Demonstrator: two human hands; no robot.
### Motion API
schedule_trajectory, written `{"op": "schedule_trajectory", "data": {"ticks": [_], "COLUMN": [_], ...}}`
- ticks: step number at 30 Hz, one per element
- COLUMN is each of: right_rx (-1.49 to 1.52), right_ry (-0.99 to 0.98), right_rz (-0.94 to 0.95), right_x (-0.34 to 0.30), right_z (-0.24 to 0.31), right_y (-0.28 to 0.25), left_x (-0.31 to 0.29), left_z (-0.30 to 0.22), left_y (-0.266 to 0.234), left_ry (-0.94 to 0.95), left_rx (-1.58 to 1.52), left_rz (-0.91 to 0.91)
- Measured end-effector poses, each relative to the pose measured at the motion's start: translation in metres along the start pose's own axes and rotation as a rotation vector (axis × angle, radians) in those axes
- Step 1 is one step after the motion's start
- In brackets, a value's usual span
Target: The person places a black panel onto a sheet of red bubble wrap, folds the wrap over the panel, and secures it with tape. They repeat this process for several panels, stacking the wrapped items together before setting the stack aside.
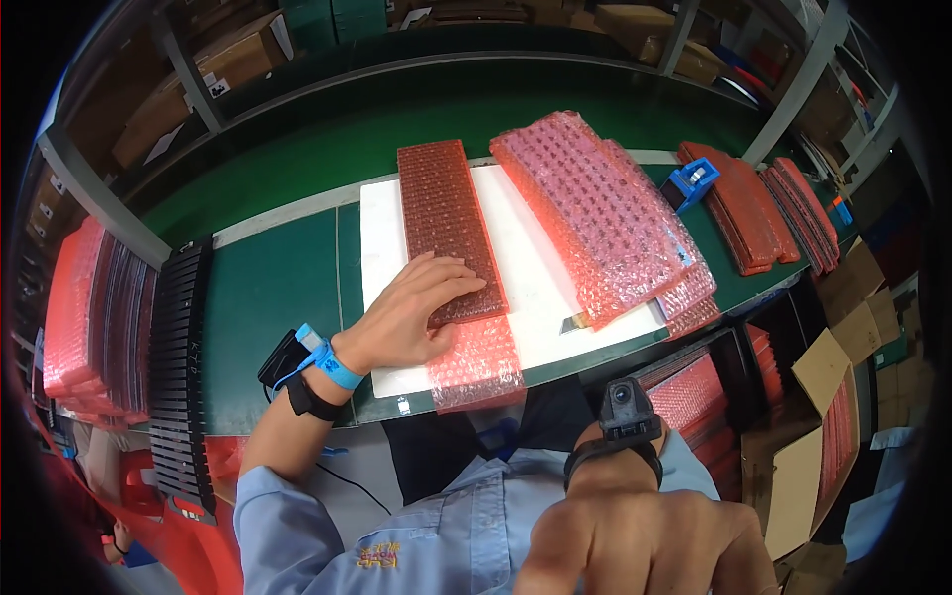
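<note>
- While our left hand (412, 302) lies palm down over the near end of the brown panel (444, 213), its fingers are slightly apart and loosely bent, resting on top without wrapping around it; the thumb sits by the panel's near edge.
- We have that panel lying lengthwise on the left half of the white sheet (382, 218), its far end reaching past the sheet's far edge.
- We see a strip of pink bubble wrap (478, 369) coming out from under the panel's near end and hanging over the sheet's near edge.
- We hold our right hand (645, 545) close to the camera, on the near side of the sheet and well apart from it; its fingertips run out of view, so we cannot tell whether they are wide, narrow or holding anything.
- On the right part of the sheet we have a pile of pink bubble-wrap pieces (595, 208), with a small blade (572, 323) partly hidden at its near edge.
- To the right of the sheet, we see a blue holder (692, 183) and a red wrapped stack (742, 218).
- Left of the sheet, we have a black slotted rack (178, 367) and, farther out, a tall pink stack (84, 317).
</note>
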State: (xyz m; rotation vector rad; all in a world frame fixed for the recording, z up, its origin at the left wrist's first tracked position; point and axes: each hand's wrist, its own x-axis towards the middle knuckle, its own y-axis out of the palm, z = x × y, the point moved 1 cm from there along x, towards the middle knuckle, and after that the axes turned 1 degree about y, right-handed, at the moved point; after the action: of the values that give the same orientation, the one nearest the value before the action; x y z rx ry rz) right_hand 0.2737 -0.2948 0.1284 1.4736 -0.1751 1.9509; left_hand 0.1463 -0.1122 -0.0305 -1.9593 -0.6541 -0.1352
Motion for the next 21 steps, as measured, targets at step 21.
{"op": "schedule_trajectory", "data": {"ticks": [21], "right_rx": [-1.525], "right_ry": [0.444], "right_rz": [-0.862], "right_x": [-0.131], "right_z": [0.083], "right_y": [-0.163], "left_x": [-0.003], "left_z": [0.002], "left_y": [0.0], "left_ry": [0.052], "left_rx": [-0.009], "left_rz": [-0.024]}}
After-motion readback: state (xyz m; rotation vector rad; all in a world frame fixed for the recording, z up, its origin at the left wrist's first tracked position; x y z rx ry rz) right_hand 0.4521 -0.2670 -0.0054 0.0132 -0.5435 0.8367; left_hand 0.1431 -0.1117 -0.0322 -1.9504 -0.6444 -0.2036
